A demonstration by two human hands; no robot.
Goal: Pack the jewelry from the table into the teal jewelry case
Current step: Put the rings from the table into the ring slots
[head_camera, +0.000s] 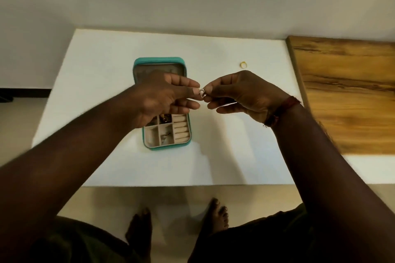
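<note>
- White table [102,83]: open teal jewelry case [159,59]; gold ring [243,64] at its 2 o'clock.
- left hand [162,96], masking case middle, and right hand [241,94] pinch small jewel [201,91].

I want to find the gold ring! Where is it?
In the head view, the gold ring lies on the white table, right of the teal jewelry case and just beyond the right hand pinching a jeweled piece.

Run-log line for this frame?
left hand, right hand: pinch small jewel | teal case: open | gold ring: on table
</note>
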